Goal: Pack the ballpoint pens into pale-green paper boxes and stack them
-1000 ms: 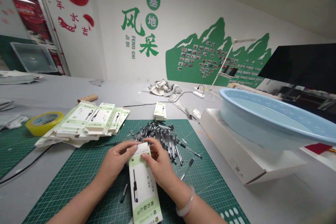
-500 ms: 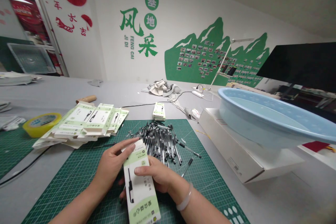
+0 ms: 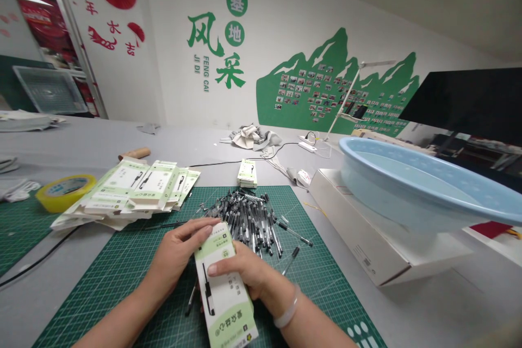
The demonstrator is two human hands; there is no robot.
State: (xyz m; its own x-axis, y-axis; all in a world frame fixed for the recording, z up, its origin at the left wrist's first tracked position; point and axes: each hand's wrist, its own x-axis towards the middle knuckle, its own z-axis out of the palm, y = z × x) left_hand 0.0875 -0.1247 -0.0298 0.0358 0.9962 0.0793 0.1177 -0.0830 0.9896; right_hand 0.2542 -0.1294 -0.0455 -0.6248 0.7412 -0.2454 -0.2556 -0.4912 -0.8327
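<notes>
A white and green pen box (image 3: 228, 296) with a pen printed on it is held low in front of me, tilted over the cutting mat (image 3: 134, 288). My right hand (image 3: 247, 269) grips its right side, thumb across the front face. At the upper end, my left hand (image 3: 181, 250) has its fingers closed over the top edge. One loose pen (image 3: 191, 298) shows beside the box on the left; whether it is touched by a hand is hidden. Just beyond my hands lies a heap of black-capped clear pens (image 3: 250, 220).
Flattened pen boxes (image 3: 134, 187) are piled at left beside a yellow tape roll (image 3: 65, 193). A small stack of boxes (image 3: 247, 173) stands behind the pens. At right, a blue basin (image 3: 391, 190) rests on a white carton (image 3: 367, 244). A black cable (image 3: 44, 255) crosses the left side.
The box has shifted slightly right and down at its top, still in both hands. More of the loose pen now shows at its left side.
</notes>
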